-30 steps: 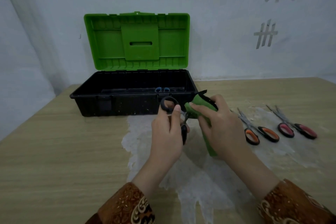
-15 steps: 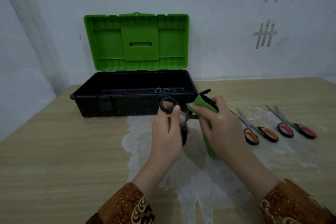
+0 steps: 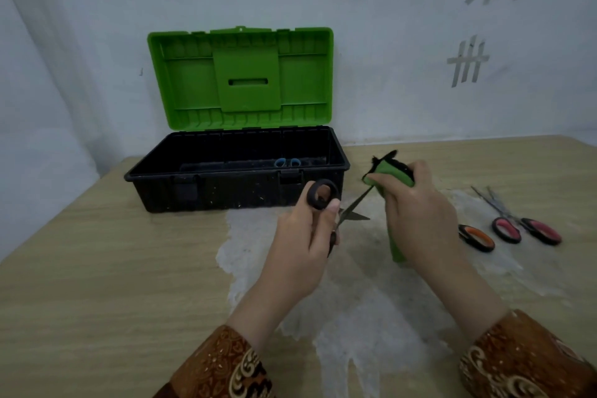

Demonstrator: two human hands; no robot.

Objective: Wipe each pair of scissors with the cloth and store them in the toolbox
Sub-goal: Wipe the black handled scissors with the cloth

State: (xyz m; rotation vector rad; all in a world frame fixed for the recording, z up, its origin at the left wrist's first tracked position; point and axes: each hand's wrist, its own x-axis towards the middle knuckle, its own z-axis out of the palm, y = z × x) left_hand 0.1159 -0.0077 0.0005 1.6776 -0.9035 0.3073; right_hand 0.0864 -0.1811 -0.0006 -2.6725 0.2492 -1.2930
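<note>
Scissors with blue handles [image 3: 287,162] already lie in the open toolbox [image 3: 235,168] at the counter's back edge; two more pairs [image 3: 504,226] wait near its right edge. Left hand [image 3: 303,236] grips black-handled scissors [image 3: 336,207], blades open, while right hand [image 3: 416,203] clutches the green cloth [image 3: 392,178] at one blade's tip.

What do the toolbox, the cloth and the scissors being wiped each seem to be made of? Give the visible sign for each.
Toolbox: moulded plastic, matt black body, glossier green lid with ribs.
Cloth: soft fabric, green with a black fuzzy edge; it folds and droops in the right hand.
Black-handled scissors, held by the left hand: grey blades, probably metal; matt black loops, likely plastic or rubber.
</note>
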